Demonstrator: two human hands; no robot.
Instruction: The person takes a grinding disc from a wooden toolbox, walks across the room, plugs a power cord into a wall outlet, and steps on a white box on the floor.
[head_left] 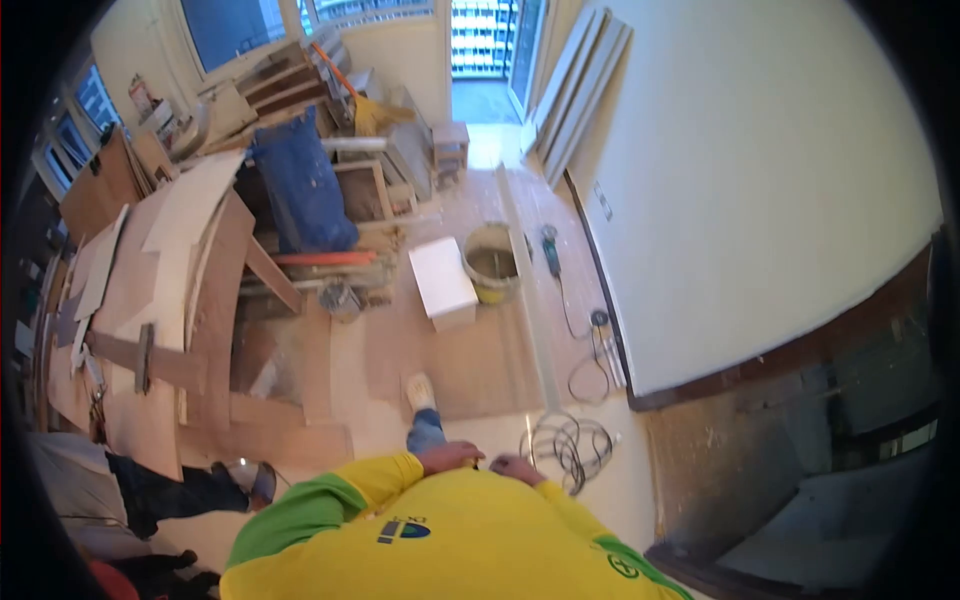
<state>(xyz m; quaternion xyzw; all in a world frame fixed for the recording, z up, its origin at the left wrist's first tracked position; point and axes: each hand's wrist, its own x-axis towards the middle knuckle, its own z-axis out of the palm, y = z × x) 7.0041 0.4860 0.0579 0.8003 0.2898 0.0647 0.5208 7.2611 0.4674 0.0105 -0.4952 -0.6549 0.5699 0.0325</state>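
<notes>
My left hand is at the front of my yellow shirt, its fingers closed. Close beside it, my right hand also has curled fingers. A small dark bit shows between the two hands, too small to name. Below them on the floor lies a coiled dark cable, to the right of my hands. My foot in a light shoe is stepping forward on the floor.
A white box stands beside a bucket. A power tool with a cord lies near the right wall. Left are a plywood-covered workbench, a blue sack and piled boards. Another person's leg is at lower left.
</notes>
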